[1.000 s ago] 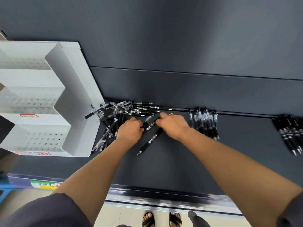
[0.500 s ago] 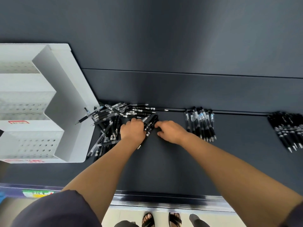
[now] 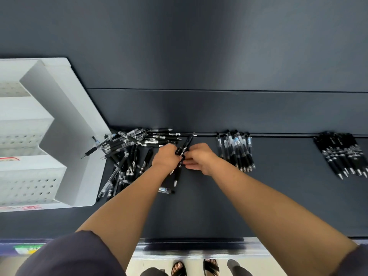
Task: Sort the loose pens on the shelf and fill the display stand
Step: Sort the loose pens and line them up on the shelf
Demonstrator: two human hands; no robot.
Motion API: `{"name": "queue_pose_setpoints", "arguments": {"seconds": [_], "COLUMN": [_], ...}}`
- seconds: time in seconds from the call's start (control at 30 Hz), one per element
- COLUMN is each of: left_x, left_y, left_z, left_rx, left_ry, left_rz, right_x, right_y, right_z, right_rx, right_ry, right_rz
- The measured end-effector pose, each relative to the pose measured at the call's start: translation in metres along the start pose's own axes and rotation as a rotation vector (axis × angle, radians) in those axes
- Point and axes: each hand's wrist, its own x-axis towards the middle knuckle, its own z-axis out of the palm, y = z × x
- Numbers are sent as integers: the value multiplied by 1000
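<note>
Head-camera view, being taken downward over both forearms. A few held pens [image 3: 185,146] are being gripped in the curled fingers of the left hand [image 3: 166,157], just above the dark shelf [image 3: 199,206]. One of them is being pointed towards the back panel, and another is being let hang with its tip towards the shelf's front edge. The right hand [image 3: 199,158] is being held against the same pens from the other side, thumb and fingertips at their barrels. Whether they are being pinched or only touched cannot be told, as that spot is blurred.

A loose pile [image 3: 129,154] of black and clear pens is being left in a tangle just left of the left hand. Its outermost pens are being rested against the side of the white display stand [image 3: 65,116], whose stepped tiers have perforated floors. Just right of the right wrist, a row of clear-barrelled pens [image 3: 237,152] is being kept side by side, tips towards the front edge. Well apart, at the far right, a bunch of black pens [image 3: 342,154] is being kept in the same way, slightly fanned.

Below the shelf's front rail, sandalled feet [image 3: 179,268] are being shown on a pale floor.
</note>
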Motion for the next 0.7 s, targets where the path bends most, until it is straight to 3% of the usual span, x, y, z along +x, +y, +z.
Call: {"name": "queue_pose_setpoints", "arguments": {"seconds": [0.1,0.2,0.43,0.6,0.7], "left_x": [-1,-1,-3,-4,-8], "left_y": [0,2,-12,-34,-41], "left_z": [-5,-5,-12,-26,-28], "left_rx": [-201,-350,-523,-520,-526], "left_ry": [-31,-39,55,44,-16], "left_rz": [63,42,-50,-93,-100], "right_x": [1,3,3,2,5], "right_y": [1,-2,-5,-4,-2], "right_z": [2,4,17,34,43], "right_rx": [178,181,-350,-913,-990], "right_ry": [-19,-29,129,165,222], "right_rz": [29,18,-227,-234,-257]}}
